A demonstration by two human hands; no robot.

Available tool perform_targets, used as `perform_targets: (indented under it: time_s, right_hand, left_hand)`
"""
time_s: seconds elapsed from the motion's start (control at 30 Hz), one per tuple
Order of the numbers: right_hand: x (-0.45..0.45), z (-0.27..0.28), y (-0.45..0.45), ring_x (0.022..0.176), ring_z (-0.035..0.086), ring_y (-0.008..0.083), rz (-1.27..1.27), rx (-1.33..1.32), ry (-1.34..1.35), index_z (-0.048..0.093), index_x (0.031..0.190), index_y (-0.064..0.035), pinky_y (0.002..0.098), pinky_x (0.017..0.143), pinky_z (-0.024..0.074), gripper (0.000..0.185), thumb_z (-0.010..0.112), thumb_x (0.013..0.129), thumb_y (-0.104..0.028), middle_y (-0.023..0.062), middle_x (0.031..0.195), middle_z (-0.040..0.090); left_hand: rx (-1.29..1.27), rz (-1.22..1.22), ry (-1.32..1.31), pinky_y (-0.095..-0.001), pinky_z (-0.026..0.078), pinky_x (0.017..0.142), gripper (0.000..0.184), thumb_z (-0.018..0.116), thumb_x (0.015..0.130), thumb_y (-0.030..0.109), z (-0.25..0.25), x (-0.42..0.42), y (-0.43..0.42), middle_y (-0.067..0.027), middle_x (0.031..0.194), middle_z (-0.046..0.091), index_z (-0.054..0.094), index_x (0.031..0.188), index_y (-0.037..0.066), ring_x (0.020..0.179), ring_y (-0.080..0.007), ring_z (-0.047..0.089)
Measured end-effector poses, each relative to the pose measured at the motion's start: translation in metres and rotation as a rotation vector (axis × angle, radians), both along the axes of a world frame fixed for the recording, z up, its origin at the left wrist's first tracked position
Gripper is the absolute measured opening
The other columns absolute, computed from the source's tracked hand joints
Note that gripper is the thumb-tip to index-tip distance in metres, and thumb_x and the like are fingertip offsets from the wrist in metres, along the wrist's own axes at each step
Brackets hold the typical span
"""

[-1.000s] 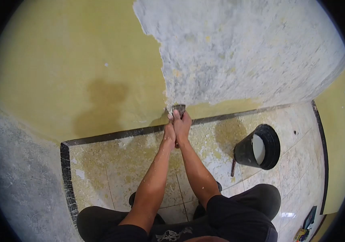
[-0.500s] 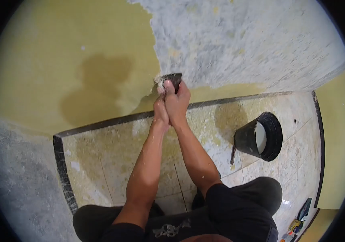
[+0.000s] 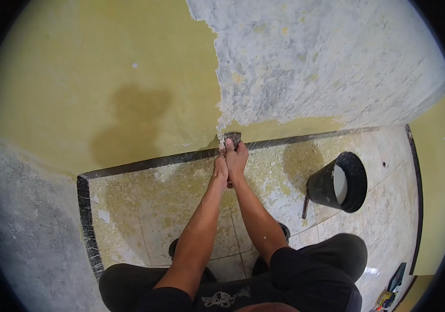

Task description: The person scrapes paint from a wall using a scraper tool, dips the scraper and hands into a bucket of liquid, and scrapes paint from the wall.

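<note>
My right hand (image 3: 237, 162) grips a dark, flat-bladed scraper (image 3: 234, 137), its thumb along the blade. My left hand (image 3: 221, 169) is closed right beside it, apparently round the handle, which the fingers mostly hide. The blade is at the foot of the wall, just above the dark skirting strip (image 3: 181, 157). Beside the blade, a narrow stripped line runs down from the bare grey-white patch (image 3: 279, 67). Yellow-green paint (image 3: 66, 88) covers the wall to the left.
A black bucket (image 3: 320, 188) with whitish liquid stands tilted-looking at the right, a brown stick-like handle (image 3: 305, 207) beside it. Paint flakes litter the tiled floor (image 3: 168, 223). Bare grey wall (image 3: 30, 223) is at the left. Small items (image 3: 386, 299) lie at the lower right.
Both hands and the scraper have moved down the wall to near the skirting. The stripped line now reaches lower. The view has shifted slightly.
</note>
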State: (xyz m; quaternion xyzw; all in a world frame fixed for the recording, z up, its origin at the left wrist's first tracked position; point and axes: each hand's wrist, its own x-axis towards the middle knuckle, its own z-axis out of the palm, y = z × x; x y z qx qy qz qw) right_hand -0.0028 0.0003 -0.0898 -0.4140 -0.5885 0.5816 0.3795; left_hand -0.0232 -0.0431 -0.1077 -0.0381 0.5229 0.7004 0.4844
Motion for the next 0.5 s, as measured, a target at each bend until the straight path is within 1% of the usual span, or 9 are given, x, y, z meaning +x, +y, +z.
perform_targets:
  time_s: [0.1, 0.13, 0.17, 0.23, 0.27, 0.33, 0.37, 0.43, 0.5]
  right_hand:
    - [0.000, 0.004, -0.006, 0.066, 0.049, 0.0131, -0.013, -0.062, 0.116, 0.059, 0.088, 0.0035, 0.0299, 0.062, 0.0433, 0.017, 0.061, 0.087, -0.014, 0.0067, 0.075, 0.061]
    - [-0.001, -0.006, -0.004, 0.066, 0.048, 0.0114, -0.026, 0.026, 0.062, 0.059, 0.087, 0.0030, 0.0287, 0.060, 0.0428, 0.015, 0.060, 0.088, -0.012, 0.0046, 0.074, 0.060]
    - [0.000, -0.010, -0.001, 0.066, 0.048, 0.0114, -0.010, 0.033, 0.073, 0.059, 0.087, 0.0030, 0.0287, 0.060, 0.0428, 0.015, 0.060, 0.088, -0.012, 0.0046, 0.074, 0.060]
    - [0.000, -0.011, -0.003, 0.067, 0.048, 0.0100, -0.017, 0.110, 0.012, 0.059, 0.088, 0.0027, 0.0280, 0.061, 0.0428, 0.014, 0.059, 0.089, -0.011, 0.0029, 0.074, 0.059]
    - [-0.003, -0.005, -0.004, 0.067, 0.048, 0.0100, -0.009, 0.117, 0.043, 0.059, 0.088, 0.0027, 0.0280, 0.061, 0.0428, 0.014, 0.059, 0.089, -0.011, 0.0029, 0.074, 0.059]
    - [-0.003, 0.009, -0.005, 0.066, 0.048, 0.0108, 0.006, 0.005, 0.237, 0.059, 0.088, 0.0028, 0.0285, 0.061, 0.0432, 0.014, 0.059, 0.088, -0.011, 0.0037, 0.074, 0.059]
    - [-0.005, 0.014, -0.003, 0.066, 0.048, 0.0108, 0.010, 0.009, 0.250, 0.059, 0.088, 0.0028, 0.0285, 0.061, 0.0432, 0.014, 0.059, 0.088, -0.011, 0.0037, 0.074, 0.059]
    - [-0.005, 0.021, -0.002, 0.066, 0.049, 0.0125, 0.014, -0.027, 0.188, 0.059, 0.088, 0.0032, 0.0301, 0.062, 0.0439, 0.016, 0.060, 0.087, -0.013, 0.0049, 0.073, 0.059]
    - [-0.008, 0.029, -0.001, 0.066, 0.049, 0.0125, -0.006, 0.035, 0.158, 0.059, 0.087, 0.0030, 0.0300, 0.062, 0.0438, 0.016, 0.060, 0.086, -0.013, 0.0048, 0.072, 0.059]
  left_hand:
    - [-0.030, -0.036, 0.044, -0.0398, 0.046, 0.074, 0.053, 0.031, 0.094, 0.048, 0.008, -0.001, -0.004, -0.0141, 0.104, 0.061, 0.057, 0.115, 0.006, 0.092, -0.0279, 0.058]
    - [-0.042, -0.019, 0.000, -0.0385, 0.047, 0.076, 0.058, 0.032, 0.095, 0.050, 0.000, -0.002, -0.003, -0.0144, 0.101, 0.062, 0.057, 0.116, 0.003, 0.091, -0.0269, 0.059]
    - [-0.035, -0.003, 0.011, -0.0385, 0.047, 0.076, 0.058, 0.032, 0.095, 0.050, -0.004, -0.002, -0.001, -0.0144, 0.101, 0.062, 0.057, 0.116, 0.003, 0.091, -0.0269, 0.059]
    - [-0.084, -0.002, 0.098, -0.0374, 0.047, 0.079, 0.065, 0.032, 0.094, 0.055, -0.009, -0.001, 0.000, -0.0155, 0.104, 0.062, 0.055, 0.118, -0.001, 0.094, -0.0254, 0.059]
    - [-0.078, 0.009, 0.128, -0.0374, 0.047, 0.079, 0.065, 0.032, 0.094, 0.055, -0.008, -0.003, -0.001, -0.0155, 0.104, 0.062, 0.055, 0.118, -0.001, 0.094, -0.0254, 0.059]
    - [0.045, 0.002, 0.177, -0.0364, 0.045, 0.085, 0.068, 0.029, 0.095, 0.057, -0.003, -0.003, 0.001, -0.0162, 0.111, 0.059, 0.052, 0.123, 0.000, 0.101, -0.0241, 0.057]
    - [0.050, 0.006, 0.191, -0.0364, 0.045, 0.085, 0.068, 0.029, 0.095, 0.057, -0.002, -0.006, 0.003, -0.0162, 0.111, 0.059, 0.052, 0.123, 0.000, 0.101, -0.0241, 0.057]
    - [0.069, 0.016, 0.100, -0.0340, 0.046, 0.085, 0.054, 0.036, 0.097, 0.046, 0.011, -0.005, 0.003, -0.0116, 0.111, 0.060, 0.053, 0.121, 0.001, 0.100, -0.0216, 0.058]
    - [0.041, 0.036, 0.127, -0.0338, 0.046, 0.085, 0.054, 0.036, 0.097, 0.046, 0.026, -0.007, 0.003, -0.0116, 0.112, 0.059, 0.053, 0.121, 0.001, 0.100, -0.0215, 0.058]
